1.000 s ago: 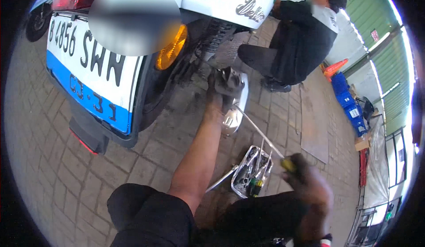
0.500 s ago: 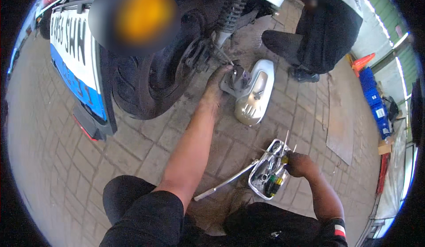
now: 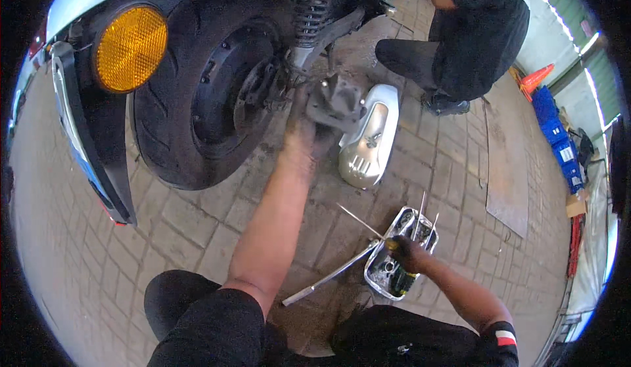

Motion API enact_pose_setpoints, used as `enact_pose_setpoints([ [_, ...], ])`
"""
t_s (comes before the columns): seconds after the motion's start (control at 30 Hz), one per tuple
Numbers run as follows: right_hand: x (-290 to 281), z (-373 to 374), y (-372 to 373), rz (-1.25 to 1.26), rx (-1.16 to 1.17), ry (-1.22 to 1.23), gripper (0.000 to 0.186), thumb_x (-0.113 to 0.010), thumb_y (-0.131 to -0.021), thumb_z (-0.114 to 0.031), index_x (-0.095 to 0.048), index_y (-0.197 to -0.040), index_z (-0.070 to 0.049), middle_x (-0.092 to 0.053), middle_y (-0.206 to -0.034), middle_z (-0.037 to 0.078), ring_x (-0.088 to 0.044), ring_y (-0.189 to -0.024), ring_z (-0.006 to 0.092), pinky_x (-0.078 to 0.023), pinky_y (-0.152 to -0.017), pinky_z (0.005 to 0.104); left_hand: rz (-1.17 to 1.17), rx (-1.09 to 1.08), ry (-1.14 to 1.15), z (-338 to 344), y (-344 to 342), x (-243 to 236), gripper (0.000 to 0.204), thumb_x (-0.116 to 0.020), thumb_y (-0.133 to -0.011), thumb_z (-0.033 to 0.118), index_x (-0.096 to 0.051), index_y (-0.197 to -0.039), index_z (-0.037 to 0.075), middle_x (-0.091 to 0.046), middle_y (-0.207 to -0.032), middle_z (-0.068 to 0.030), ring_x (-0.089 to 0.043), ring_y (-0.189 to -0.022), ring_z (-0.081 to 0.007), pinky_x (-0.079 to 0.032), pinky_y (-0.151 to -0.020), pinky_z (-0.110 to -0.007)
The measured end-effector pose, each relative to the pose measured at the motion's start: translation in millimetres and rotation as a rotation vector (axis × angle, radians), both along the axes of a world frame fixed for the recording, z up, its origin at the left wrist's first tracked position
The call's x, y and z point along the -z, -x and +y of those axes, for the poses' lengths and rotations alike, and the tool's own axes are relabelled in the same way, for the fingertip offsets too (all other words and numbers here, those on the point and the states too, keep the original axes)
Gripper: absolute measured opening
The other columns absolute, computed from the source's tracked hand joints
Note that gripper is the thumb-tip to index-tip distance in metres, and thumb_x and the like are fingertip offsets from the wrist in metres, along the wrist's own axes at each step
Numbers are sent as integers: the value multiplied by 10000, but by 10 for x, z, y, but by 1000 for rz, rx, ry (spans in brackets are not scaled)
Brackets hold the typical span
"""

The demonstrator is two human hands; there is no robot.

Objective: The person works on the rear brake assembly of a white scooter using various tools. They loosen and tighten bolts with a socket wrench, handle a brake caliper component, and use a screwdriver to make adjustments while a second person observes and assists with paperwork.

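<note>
My left hand (image 3: 303, 127) is closed round a dark metal brake caliper (image 3: 336, 104), held just right of the scooter's rear wheel (image 3: 213, 104) and below the coil shock absorber (image 3: 309, 19). Its far fingers are hidden behind the part. Over the metal tool tray (image 3: 373, 281) my right hand (image 3: 413, 255) grips the yellow handle of a screwdriver (image 3: 363, 221), whose long shaft points up and left past the tray's rim. Several wrenches and other screwdrivers lie in the tray.
A silver cover (image 3: 369, 147) lies beside the caliper. A long metal bar (image 3: 332, 276) rests against the tray's left side. Another person (image 3: 480, 45) crouches at the upper right. Blue boxes (image 3: 555, 134) and an orange cone (image 3: 536, 81) stand along the right wall.
My right hand has moved left with the screwdriver, its shaft now over the tray's left rim. My left hand has shifted slightly left with the caliper, which is turned differently. The view has shifted.
</note>
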State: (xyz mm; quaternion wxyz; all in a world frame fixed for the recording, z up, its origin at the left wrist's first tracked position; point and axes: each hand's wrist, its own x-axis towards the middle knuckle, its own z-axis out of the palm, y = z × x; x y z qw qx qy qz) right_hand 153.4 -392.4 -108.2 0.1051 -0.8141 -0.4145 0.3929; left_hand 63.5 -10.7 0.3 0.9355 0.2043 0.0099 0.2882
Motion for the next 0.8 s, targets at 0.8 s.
enact_pose_setpoints([
  [0.8,-2038,2645,207,-680,-284,-1004,269,-658,-741,-104,-605,-1005,-93,-566,-989,139,-578,-882,353,-488,-750,413,74,-22,23,69,66,-38,414,-520,-921,373,-562,-1173,47,-619,-1086,-79,-602,-965,-204,-489,-848,-330],
])
